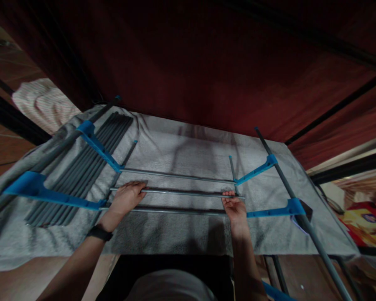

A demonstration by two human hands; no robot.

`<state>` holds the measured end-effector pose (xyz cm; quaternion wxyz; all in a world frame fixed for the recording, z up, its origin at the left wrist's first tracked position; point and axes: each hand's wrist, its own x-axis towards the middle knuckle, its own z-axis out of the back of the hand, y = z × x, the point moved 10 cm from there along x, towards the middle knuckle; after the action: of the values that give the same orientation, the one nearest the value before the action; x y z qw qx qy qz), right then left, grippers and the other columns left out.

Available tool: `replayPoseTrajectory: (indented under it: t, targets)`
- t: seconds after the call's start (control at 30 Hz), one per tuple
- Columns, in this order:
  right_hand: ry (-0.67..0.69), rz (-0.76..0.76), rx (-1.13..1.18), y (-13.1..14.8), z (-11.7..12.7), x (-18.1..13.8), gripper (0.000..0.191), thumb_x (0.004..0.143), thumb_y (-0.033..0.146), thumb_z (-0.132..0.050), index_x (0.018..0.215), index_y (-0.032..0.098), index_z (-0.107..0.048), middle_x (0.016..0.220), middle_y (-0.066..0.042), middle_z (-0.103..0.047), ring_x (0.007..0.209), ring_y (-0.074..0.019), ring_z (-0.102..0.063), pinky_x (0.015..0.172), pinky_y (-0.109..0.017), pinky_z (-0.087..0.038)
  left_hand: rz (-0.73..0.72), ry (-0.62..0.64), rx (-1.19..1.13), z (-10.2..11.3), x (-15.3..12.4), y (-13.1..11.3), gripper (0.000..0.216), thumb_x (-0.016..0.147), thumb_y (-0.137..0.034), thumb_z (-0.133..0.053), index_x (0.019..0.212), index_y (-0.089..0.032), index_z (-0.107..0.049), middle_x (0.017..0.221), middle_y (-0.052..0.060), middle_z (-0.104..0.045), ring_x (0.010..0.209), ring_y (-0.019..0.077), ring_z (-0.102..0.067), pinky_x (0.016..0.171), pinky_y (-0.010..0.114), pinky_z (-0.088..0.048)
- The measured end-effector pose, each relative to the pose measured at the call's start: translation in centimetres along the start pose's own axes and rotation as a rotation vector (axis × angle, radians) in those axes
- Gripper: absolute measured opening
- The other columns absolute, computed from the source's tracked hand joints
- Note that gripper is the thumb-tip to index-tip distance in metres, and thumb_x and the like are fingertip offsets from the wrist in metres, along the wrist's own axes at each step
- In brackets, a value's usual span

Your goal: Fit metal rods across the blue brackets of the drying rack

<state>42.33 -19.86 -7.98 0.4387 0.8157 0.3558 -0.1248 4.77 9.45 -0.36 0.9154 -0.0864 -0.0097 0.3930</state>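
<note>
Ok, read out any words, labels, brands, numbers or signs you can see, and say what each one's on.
No text can be read here.
Red and yellow package at the right edge: a bluish logo-like patch, too blurred to read.
Blue brackets, held gray rod and dark wristband: no readable lettering shows.

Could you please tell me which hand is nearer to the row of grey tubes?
Left: the left hand is right of the row of grey tubes; the right hand is farther right, near the other end of the middle rod.
</note>
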Motion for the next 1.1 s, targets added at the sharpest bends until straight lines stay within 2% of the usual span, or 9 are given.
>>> replayPoseTrajectory:
  t: [0.23, 0.53, 0.73, 1.1]
  targets:
    - [0.032, 0.003, 0.015, 0.10, -0.34, -0.21, 0.014, 0.072, 0.012, -0.073, 0.079, 0.022, -0.065, 0.075, 0.003, -0.073, 0.076, -0.0149, -0.072, 0.078, -0.030, -0.063, -0.005, -0.009, -0.018, 0.23, 0.01, -0.13, 0.034, 0.095, -0.027, -0.052, 0.113, -0.021, -0.080, 0.123, 0.016, -0.082, 0.118, 0.0344, -0.076, 0.107, 0.046, -0.056]
    - [0.030, -0.011, 0.000, 0.07, -0.34, -0.06, 0.016, 0.071, 0.009, -0.070, 0.078, 0.023, -0.063, 0.075, 0.002, -0.071, 0.075, -0.0160, -0.072, 0.074, -0.031, -0.064, -0.004, -0.020, 0.007, 0.95, -0.15, -0.43, 0.028, 0.095, -0.026, -0.055, 0.106, -0.024, -0.080, 0.117, 0.012, -0.083, 0.114, 0.0323, -0.077, 0.103, 0.042, -0.057]
    - [0.001, -0.021, -0.003, 0.01, -0.17, -0.18, 0.017, 0.069, 0.008, -0.068, 0.078, 0.023, -0.064, 0.075, 0.002, -0.071, 0.076, -0.0160, -0.071, 0.075, -0.032, -0.063, -0.009, -0.001, 0.013, 0.72, -0.10, -0.47, 0.031, 0.096, -0.025, -0.053, 0.112, -0.021, -0.080, 0.124, 0.015, -0.081, 0.120, 0.0343, -0.075, 0.107, 0.045, -0.055]
    - [0.024, 0.010, -0.006, 0.00, -0.25, 0.23, 0.015, 0.074, 0.010, -0.071, 0.077, 0.023, -0.063, 0.074, 0.003, -0.071, 0.072, -0.0141, -0.071, 0.073, -0.028, -0.064, 0.000, -0.021, -0.029, 0.54, -0.13, -0.19, 0.033, 0.096, -0.026, -0.054, 0.114, -0.021, -0.081, 0.124, 0.015, -0.081, 0.121, 0.0343, -0.075, 0.108, 0.045, -0.055]
